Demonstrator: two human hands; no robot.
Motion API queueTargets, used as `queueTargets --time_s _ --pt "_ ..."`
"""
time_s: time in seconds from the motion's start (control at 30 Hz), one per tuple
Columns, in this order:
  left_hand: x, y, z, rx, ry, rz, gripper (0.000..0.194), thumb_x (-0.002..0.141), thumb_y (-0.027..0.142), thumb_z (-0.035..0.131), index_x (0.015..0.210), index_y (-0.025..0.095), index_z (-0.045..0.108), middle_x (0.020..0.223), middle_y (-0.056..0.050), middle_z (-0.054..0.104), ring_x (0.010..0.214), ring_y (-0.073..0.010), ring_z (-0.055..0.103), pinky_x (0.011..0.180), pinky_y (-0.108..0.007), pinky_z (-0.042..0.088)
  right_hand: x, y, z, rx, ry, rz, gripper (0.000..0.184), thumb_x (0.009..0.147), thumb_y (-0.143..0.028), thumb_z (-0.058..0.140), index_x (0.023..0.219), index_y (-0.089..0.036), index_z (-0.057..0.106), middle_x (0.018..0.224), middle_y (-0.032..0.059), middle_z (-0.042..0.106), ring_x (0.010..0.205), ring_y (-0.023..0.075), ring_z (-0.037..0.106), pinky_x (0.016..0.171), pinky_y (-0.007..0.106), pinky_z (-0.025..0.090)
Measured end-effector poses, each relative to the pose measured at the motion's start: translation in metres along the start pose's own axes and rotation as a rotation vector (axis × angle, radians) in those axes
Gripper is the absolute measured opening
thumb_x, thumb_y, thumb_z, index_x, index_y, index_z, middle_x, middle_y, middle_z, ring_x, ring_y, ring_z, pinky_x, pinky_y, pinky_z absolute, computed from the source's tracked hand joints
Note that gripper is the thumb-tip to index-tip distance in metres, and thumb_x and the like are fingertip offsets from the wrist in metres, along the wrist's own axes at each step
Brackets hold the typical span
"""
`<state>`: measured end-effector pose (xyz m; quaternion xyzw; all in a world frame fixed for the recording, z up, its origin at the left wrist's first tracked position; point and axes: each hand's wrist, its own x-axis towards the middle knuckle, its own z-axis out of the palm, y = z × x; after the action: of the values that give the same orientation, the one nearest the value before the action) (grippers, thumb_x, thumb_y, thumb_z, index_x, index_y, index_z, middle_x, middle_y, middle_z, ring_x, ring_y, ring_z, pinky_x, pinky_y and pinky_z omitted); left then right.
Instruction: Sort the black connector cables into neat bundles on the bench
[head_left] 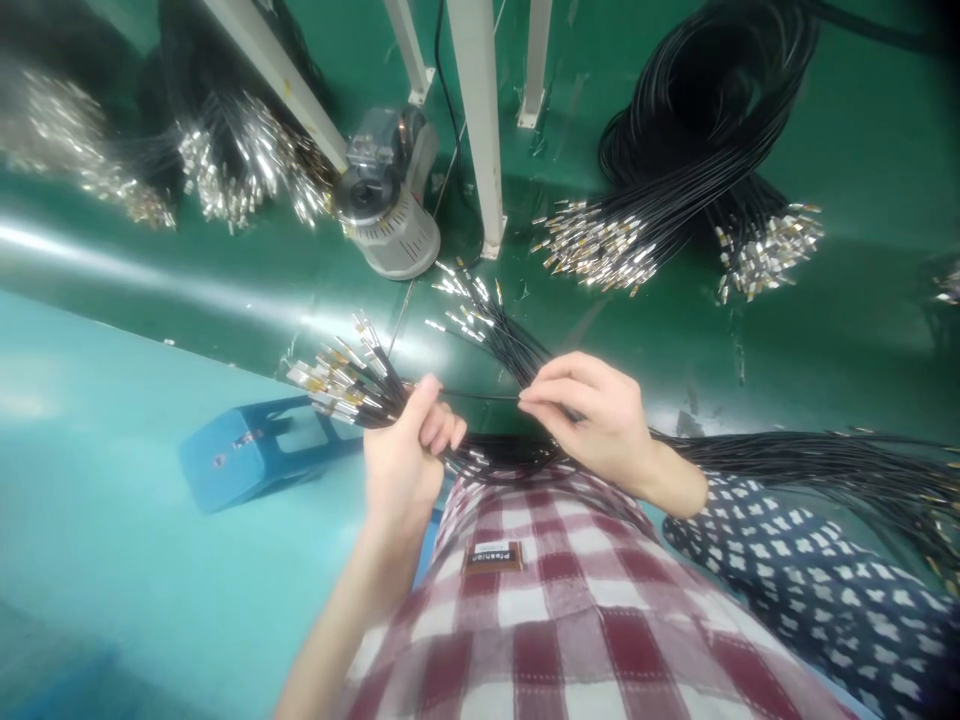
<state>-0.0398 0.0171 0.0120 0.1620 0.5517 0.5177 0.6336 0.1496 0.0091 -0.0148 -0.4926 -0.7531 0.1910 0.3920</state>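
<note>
My left hand (411, 440) is wrapped round a bundle of black cables (352, 385), whose silvery connector ends fan out to the left above the thumb. A single black cable (484, 397) runs level from that bundle to my right hand (589, 415), where thumb and forefinger pinch it. Behind the right hand, another group of cables (517, 345) with metal tips points up and left; whether the hand touches it I cannot tell. More black cables (510, 452) lie across my lap, over the red-and-white checked apron (555, 600).
Coiled cable bundles (675, 150) lie on the green surface at upper right, more bundles (232, 150) at upper left. A grey device (394, 215) with a clear cover stands beside white metal legs (476, 120). A blue stool-like object (232, 455) is at left. Long cables (810, 465) stretch right.
</note>
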Motion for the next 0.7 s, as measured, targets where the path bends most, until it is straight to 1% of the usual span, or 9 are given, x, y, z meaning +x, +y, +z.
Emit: queueTargets --time_s 0.1,0.17,0.2,0.27,0.4,0.47,0.5,0.57,0.7 --pt "0.0 0.001 0.0 -0.012 0.006 -0.015 0.025 0.074 0.025 0.076 0.066 0.015 0.054 0.044 0.01 0.027 0.038 -0.0038 0.029 0.041 -0.019 0.03 -0.003 0.005 0.001 -0.061 0.065 -0.165 0.013 0.085 -0.016 0.066 0.085 -0.027 0.072 0.084 -0.0005 0.071 0.07 0.0128 0.06 0.064 0.029 0.044" --pt "0.001 0.001 0.0 -0.023 0.013 -0.02 0.026 0.074 0.025 0.076 0.066 0.015 0.054 0.044 0.01 0.027 0.038 -0.0037 0.029 0.041 -0.019 0.03 -0.004 0.005 0.0 0.038 0.07 -0.17 0.014 0.084 -0.015 0.067 0.082 -0.028 0.073 0.081 -0.0009 0.07 0.067 0.0122 0.059 0.063 0.029 0.043" --pt "0.001 0.001 -0.001 -0.028 0.017 -0.024 0.026 0.074 0.025 0.076 0.066 0.015 0.053 0.044 0.01 0.027 0.038 -0.0037 0.028 0.041 -0.019 0.03 -0.004 0.003 -0.001 0.134 0.068 -0.12 0.013 0.083 -0.016 0.068 0.08 -0.027 0.073 0.079 -0.0004 0.069 0.067 0.0123 0.059 0.062 0.028 0.043" --pt "0.002 0.0 -0.002 -0.036 0.021 -0.033 0.026 0.074 0.024 0.076 0.065 0.015 0.053 0.044 0.01 0.027 0.039 -0.0038 0.029 0.041 -0.019 0.03 -0.004 -0.003 -0.005 0.398 0.058 0.096 0.009 0.081 -0.019 0.07 0.074 -0.025 0.072 0.077 0.0008 0.067 0.065 0.0126 0.057 0.059 0.028 0.043" --pt "0.002 0.0 -0.005 -0.031 0.027 -0.041 0.024 0.075 0.024 0.075 0.067 0.015 0.054 0.044 0.01 0.026 0.04 -0.0041 0.028 0.042 -0.019 0.03 0.0 -0.012 -0.017 0.941 0.023 0.777 0.01 0.078 -0.03 0.074 0.076 -0.021 0.072 0.07 0.0002 0.063 0.053 0.007 0.044 0.05 0.023 0.035" --pt "0.002 0.0 -0.005 -0.021 0.019 -0.032 0.022 0.076 0.023 0.074 0.068 0.014 0.056 0.044 0.01 0.027 0.04 -0.0043 0.028 0.042 -0.019 0.03 0.002 -0.015 -0.023 1.123 -0.032 1.0 0.014 0.077 -0.033 0.075 0.08 -0.019 0.073 0.073 0.0009 0.065 0.05 0.004 0.038 0.047 0.021 0.03" --pt "0.002 0.0 -0.005 -0.021 0.014 -0.028 0.021 0.076 0.023 0.074 0.069 0.014 0.057 0.044 0.01 0.027 0.04 -0.0044 0.028 0.042 -0.019 0.03 0.003 -0.015 -0.026 1.188 -0.058 1.061 0.015 0.076 -0.033 0.076 0.081 -0.018 0.074 0.076 0.0017 0.066 0.051 0.0031 0.038 0.047 0.02 0.03" --pt "0.001 0.0 -0.005 -0.028 0.008 -0.026 0.019 0.076 0.022 0.074 0.07 0.013 0.058 0.043 0.01 0.027 0.04 -0.0045 0.028 0.042 -0.019 0.03 0.003 -0.015 -0.03 1.274 -0.071 1.124 0.017 0.075 -0.033 0.077 0.083 -0.018 0.074 0.08 0.0028 0.068 0.052 0.0025 0.04 0.047 0.018 0.031" --pt "-0.001 0.0 -0.006 -0.022 -0.008 -0.03 0.018 0.076 0.022 0.073 0.072 0.013 0.059 0.043 0.01 0.028 0.04 -0.0043 0.029 0.043 -0.019 0.031 0.0 -0.014 -0.032 1.359 -0.045 1.169 0.024 0.077 -0.038 0.075 0.085 -0.016 0.075 0.078 0.0043 0.069 0.055 0.0038 0.047 0.049 0.016 0.037"
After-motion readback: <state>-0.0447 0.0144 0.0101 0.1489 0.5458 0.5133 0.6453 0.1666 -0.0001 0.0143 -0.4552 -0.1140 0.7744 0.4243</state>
